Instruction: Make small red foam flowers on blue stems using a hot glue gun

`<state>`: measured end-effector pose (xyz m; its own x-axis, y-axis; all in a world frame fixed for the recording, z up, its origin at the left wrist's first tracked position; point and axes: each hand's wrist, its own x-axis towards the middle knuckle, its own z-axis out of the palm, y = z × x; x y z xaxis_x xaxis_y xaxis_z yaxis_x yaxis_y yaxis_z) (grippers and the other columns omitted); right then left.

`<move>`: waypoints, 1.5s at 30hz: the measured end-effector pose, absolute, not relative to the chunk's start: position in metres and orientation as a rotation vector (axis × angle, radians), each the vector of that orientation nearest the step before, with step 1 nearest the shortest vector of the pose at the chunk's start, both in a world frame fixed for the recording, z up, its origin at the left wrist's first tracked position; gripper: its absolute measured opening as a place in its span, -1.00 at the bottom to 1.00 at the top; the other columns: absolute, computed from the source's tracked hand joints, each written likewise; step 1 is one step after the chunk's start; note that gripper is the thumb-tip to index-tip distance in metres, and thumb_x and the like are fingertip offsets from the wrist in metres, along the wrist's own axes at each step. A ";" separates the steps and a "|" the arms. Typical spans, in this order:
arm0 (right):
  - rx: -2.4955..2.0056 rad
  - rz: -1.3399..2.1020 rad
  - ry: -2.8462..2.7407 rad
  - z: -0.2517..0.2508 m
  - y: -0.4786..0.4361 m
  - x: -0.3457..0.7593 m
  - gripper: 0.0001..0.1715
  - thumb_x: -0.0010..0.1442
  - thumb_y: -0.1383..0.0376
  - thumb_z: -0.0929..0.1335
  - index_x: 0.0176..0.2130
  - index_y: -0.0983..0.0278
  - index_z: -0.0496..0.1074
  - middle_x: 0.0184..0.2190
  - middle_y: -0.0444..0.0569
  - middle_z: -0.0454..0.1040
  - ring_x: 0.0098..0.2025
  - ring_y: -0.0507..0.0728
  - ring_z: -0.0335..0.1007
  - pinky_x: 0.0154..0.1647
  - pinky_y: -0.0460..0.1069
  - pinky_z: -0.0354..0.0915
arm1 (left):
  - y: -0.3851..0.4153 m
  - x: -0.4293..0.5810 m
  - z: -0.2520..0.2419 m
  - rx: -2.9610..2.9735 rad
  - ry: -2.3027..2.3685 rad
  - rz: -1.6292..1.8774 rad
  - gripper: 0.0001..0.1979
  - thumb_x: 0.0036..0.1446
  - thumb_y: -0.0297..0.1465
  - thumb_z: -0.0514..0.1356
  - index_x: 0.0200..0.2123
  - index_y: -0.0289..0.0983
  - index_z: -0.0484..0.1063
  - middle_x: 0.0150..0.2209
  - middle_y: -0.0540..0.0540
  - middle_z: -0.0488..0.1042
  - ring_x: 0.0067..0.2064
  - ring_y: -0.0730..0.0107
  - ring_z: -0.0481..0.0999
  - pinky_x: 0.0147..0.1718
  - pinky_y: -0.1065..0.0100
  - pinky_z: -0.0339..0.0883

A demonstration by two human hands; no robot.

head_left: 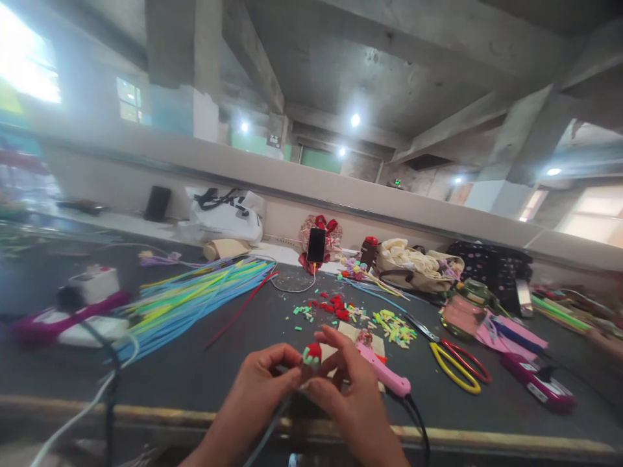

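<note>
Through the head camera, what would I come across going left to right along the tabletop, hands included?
Bundle of blue, green and yellow pipe cleaners → left hand → small red-and-green fuzzy piece → right hand → pink corded tool → scissors → magenta object.

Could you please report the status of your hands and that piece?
Left hand, right hand: both at small piece, exact grip unclear. Small piece between them, red and green showing. Pink glue gun lying close to right hand.
</note>
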<state>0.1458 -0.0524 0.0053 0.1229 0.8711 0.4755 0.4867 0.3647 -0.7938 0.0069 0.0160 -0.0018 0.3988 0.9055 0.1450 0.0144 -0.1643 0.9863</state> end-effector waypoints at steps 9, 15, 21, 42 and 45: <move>-1.642 -0.159 -1.683 -0.019 -0.080 0.240 -0.76 0.11 0.20 0.25 -0.20 0.22 0.34 -0.30 -0.02 0.43 -0.33 0.10 0.38 -0.40 -0.08 0.31 | 0.017 0.004 0.001 1.150 0.804 0.897 -0.77 -0.23 -0.27 0.28 -0.62 -0.33 0.41 -0.70 0.12 0.30 -0.72 0.71 0.02 -0.75 0.57 -0.19; -1.903 -0.246 -1.957 -0.039 -0.062 0.278 -0.64 0.06 0.14 0.28 -0.12 0.17 0.33 -0.13 0.00 0.40 -0.12 0.19 0.34 -0.17 0.05 0.29 | 0.019 0.008 -0.004 0.992 0.659 0.807 -0.81 -0.17 -0.34 0.28 -0.48 -0.38 0.47 -0.60 0.00 0.43 -0.71 0.70 0.23 -0.80 0.62 -0.04; -1.973 -0.244 -1.996 -0.033 -0.053 0.272 -0.65 0.09 0.08 0.23 -0.16 0.15 0.35 -0.17 -0.01 0.43 -0.15 0.20 0.35 -0.18 0.07 0.27 | 0.026 0.009 -0.010 0.864 0.602 0.781 -0.80 -0.17 -0.42 0.29 -0.40 -0.39 0.48 -0.59 -0.02 0.45 -0.69 0.68 0.29 -0.79 0.63 0.04; -1.714 0.280 -1.703 -0.016 -0.051 0.270 -0.68 0.00 0.19 0.33 -0.19 0.19 0.43 -0.32 -0.05 0.46 -0.27 0.17 0.31 -0.23 0.03 0.17 | 0.038 0.072 -0.010 1.297 0.811 0.601 -0.84 -0.08 -0.32 0.12 -0.50 -0.32 0.30 -0.47 -0.08 0.48 -0.55 0.45 0.47 -0.76 0.59 0.05; -1.567 0.520 -1.474 -0.010 -0.052 0.277 -0.69 -0.07 0.23 0.37 -0.23 0.19 0.47 -0.33 -0.09 0.49 -0.25 0.18 0.32 -0.22 0.02 0.17 | 0.039 0.075 -0.014 1.347 0.849 0.587 -0.86 -0.09 -0.33 0.10 -0.51 -0.31 0.28 -0.48 -0.06 0.46 -0.53 0.44 0.48 -0.75 0.58 0.09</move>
